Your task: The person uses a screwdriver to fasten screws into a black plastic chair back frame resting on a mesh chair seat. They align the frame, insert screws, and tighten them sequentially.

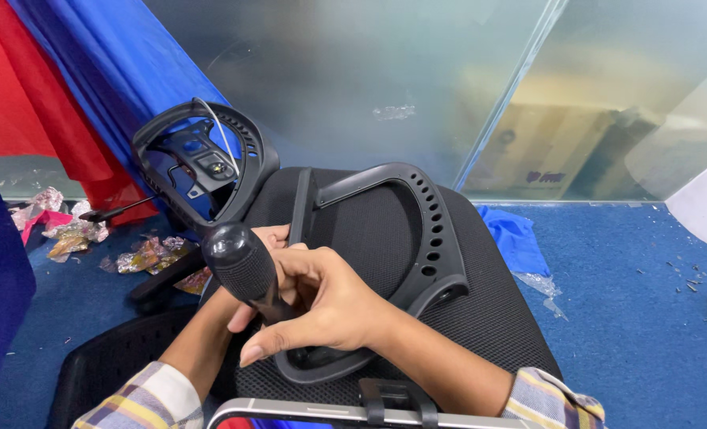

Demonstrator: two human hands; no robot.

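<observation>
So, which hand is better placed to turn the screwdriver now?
The right hand: its fingers already wrap the black screwdriver handle. The left hand sits behind it, touching the armrest, so it seems better for steadying.

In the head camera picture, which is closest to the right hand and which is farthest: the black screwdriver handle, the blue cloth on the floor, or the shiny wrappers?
Measured from the right hand:
1. Black screwdriver handle: gripped by the hand, just to its left.
2. Blue cloth: on the carpet to the right, beyond the chair seat.
3. Shiny wrappers: far left on the floor, near the red sheet.
</observation>
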